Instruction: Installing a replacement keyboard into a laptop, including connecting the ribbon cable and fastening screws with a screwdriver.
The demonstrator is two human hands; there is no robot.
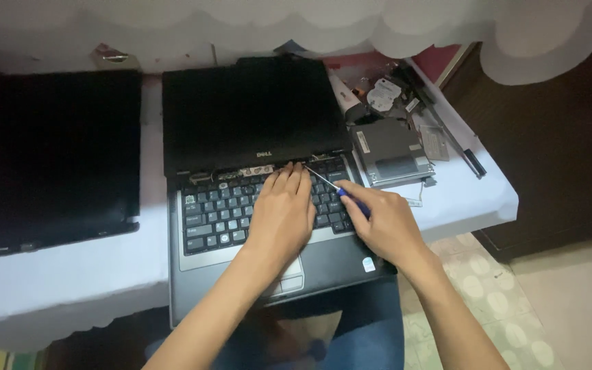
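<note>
Black laptop (pixel 255 116), grey keyboard (pixel 220 212), blue-handled screwdriver (pixel 351 199), white table (pixel 56 274), spotted floor (pixel 508 308)

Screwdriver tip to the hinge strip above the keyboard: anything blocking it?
Nothing visible does. The right hand holds the blue-handled screwdriver, and its shaft runs clear over the keyboard to the hinge strip. The left hand lies flat on the keys, fingertips right beside the tip, not across it.

Left hand (pixel 281 209) flat, palm down, fingers together and stretched forward, forearm angling up from lower left. Right hand (pixel 383 223) curled in a pinch grip, wrist bent, forearm running in from lower right.
</note>
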